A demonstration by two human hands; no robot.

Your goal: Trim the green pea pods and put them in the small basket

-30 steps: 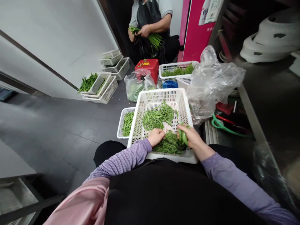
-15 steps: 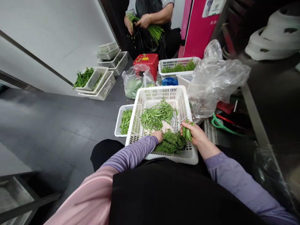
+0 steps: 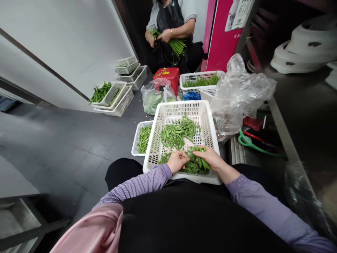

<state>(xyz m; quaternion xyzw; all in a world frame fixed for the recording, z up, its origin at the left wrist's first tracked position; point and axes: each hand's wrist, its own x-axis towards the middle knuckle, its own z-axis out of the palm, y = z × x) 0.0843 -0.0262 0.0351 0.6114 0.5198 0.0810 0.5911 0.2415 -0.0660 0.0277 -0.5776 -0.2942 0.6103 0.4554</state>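
A large white basket [image 3: 213, 140] rests at my lap. Flat green pea pods [image 3: 176, 133] lie loose in its middle, and a heap of thin green trimmings [image 3: 191, 168] is at its near end. My right hand [image 3: 209, 157] is closed round a small bunch of green pods [image 3: 201, 159] above the trimmings. Just left of it, my left hand [image 3: 178, 161] is pinched over the heap; what its fingertips hold, if anything, is too small to make out.
Left of the large basket is a smaller basket of pods [image 3: 144, 139]. Beyond stand a clear bag [image 3: 155, 96], a red container [image 3: 172, 79] and a basket of green stalks [image 3: 201, 80]. Crumpled plastic [image 3: 239, 95] lies at right. A person [image 3: 173, 31] sits opposite, holding green stalks.
My right hand has moved left with its pods, in from the basket's right rim. My left hand has come up out of the trimmings towards me, close to the right hand.
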